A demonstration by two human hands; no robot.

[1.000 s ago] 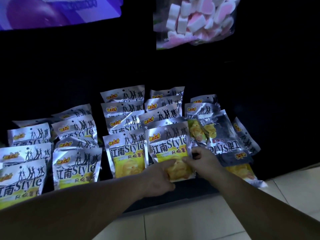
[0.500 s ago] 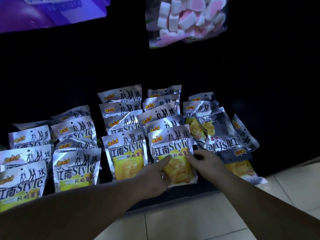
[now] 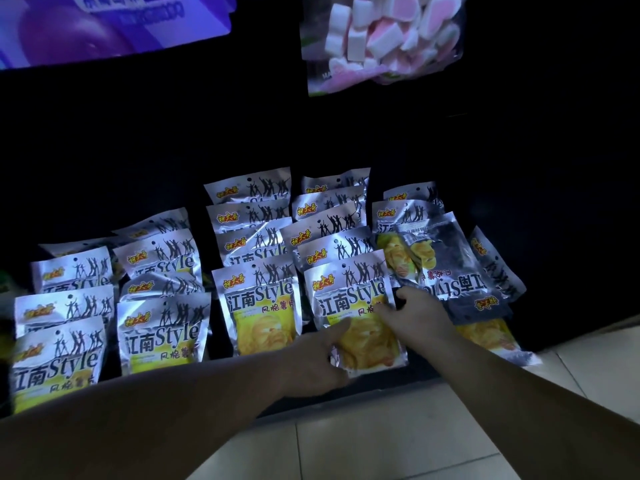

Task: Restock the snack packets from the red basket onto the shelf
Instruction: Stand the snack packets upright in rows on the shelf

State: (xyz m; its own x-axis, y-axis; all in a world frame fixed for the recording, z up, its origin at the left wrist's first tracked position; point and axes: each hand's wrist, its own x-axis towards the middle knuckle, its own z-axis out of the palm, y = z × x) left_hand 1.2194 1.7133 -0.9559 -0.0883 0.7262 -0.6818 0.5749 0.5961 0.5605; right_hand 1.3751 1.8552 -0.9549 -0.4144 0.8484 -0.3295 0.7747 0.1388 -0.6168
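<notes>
Front of a dark shelf (image 3: 398, 386) seen from above, stocked with rows of silver snack packets. Both hands work on the front packet (image 3: 356, 306) of the fourth row from the left, which stands at the shelf's front edge. The left hand (image 3: 318, 355) curls around the packet's lower left corner, thumb on the yellow window and fingers behind; the right hand (image 3: 415, 315) pinches the packet's right edge between thumb and fingers.

Compared with a second ago, the packet has been pushed up and back: more of its printed face now shows above the hands, and it sits closer in line with the neighbouring front packet (image 3: 259, 306) to its left. The left hand has slid from covering the window to the corner. This reads as the seating step nearly done for this packet, with release likely next.

Just right of the right hand, an upside-down packet (image 3: 460, 268) lies tilted across the right-hand row, and a fallen packet (image 3: 491, 337) below it reaches over the shelf's front edge toward the tiled floor (image 3: 398, 441); both probably need straightening.

The red basket is not in view, so what remains in it cannot be told. Above the shelf hang a clear bag of pink-and-white marshmallows (image 3: 381, 39) and a purple package (image 3: 104, 26).
</notes>
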